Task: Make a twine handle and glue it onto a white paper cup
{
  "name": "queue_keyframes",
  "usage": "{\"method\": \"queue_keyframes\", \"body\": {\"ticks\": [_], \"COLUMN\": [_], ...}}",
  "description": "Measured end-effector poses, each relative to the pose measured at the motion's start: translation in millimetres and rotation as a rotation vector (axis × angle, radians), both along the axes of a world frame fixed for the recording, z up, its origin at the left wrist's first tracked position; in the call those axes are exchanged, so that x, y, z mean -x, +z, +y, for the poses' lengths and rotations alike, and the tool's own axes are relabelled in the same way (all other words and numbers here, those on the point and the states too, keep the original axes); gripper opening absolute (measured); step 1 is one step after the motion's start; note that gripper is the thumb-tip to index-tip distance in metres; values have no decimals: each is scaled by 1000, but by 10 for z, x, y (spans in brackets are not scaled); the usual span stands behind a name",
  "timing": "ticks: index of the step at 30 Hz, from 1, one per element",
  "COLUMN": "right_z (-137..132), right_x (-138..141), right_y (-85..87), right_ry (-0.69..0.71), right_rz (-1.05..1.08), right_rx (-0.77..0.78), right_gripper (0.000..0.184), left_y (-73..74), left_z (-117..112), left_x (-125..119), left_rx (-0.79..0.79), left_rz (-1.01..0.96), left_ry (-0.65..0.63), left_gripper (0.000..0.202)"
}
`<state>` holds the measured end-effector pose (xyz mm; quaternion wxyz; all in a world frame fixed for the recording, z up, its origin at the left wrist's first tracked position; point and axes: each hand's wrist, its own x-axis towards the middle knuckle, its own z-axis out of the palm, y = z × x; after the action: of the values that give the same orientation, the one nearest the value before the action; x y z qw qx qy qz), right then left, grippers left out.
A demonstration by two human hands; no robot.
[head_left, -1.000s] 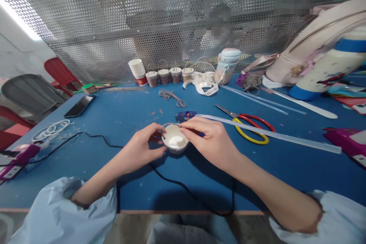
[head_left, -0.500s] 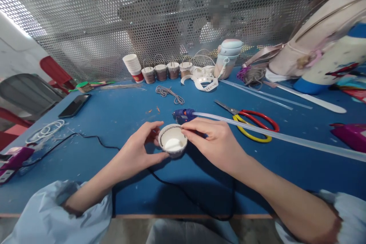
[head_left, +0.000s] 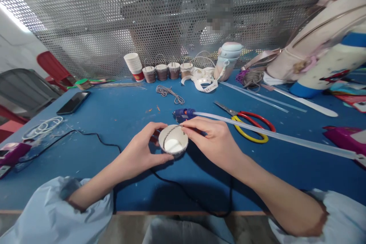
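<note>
A small white paper cup [head_left: 173,143] with cord wound round its outside stands on the blue table [head_left: 120,114]. My left hand [head_left: 142,150] cups its left side with fingers curled round it. My right hand [head_left: 213,140] pinches a thin cord that spans the cup's rim, fingertips at the rim's right edge. Just behind the cup lies a blue glue gun [head_left: 183,114] with a long clear glue stick [head_left: 274,137] in it.
Red and yellow scissors [head_left: 251,126] lie right of the gun. A black cable [head_left: 94,137] runs under my arms. Finished cups [head_left: 168,71], stacked cups [head_left: 134,65], a bottle [head_left: 227,60], ribbon [head_left: 204,83], a phone [head_left: 73,102] and bags [head_left: 314,45] line the back by the mesh wall.
The cup has tilted and turned slightly in my left hand. The cord now lies across the cup's mouth instead of along its rim. Both hands stay at the cup.
</note>
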<state>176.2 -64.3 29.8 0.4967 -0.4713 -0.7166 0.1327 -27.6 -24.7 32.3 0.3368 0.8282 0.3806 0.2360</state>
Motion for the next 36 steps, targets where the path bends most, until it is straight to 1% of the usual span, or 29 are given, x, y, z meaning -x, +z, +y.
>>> {"method": "queue_keyframes", "body": {"ticks": [5, 10, 13, 16, 19, 22, 26, 36], "right_z": [-7, 7, 16, 19, 17, 14, 9, 21], "right_x": [15, 22, 29, 33, 33, 31, 34, 48], "right_y": [21, 16, 8, 5, 5, 10, 19, 22], "right_ry": [5, 2, 0, 1, 1, -4, 7, -5], "right_rz": [-44, -65, -76, -83, -86, -88, -79, -43], "right_rx": [-32, -32, -31, -33, -29, -29, -15, -30], "right_gripper": [17, 17, 17, 16, 17, 16, 17, 14], "left_y": [59, 137, 149, 131, 90, 50, 32, 28], "left_z": [3, 23, 29, 26, 28, 45, 73, 76], "left_x": [34, 80, 96, 97, 84, 71, 62, 51], "left_rx": [59, 142, 164, 121, 46, 11, 8, 30], "left_rz": [-14, -66, -77, -28, 4, 13, 20, 35], "left_ry": [-59, -104, -124, -127, -136, -149, -144, -141], "left_gripper": [55, 48, 53, 58, 57, 57, 61, 64]}}
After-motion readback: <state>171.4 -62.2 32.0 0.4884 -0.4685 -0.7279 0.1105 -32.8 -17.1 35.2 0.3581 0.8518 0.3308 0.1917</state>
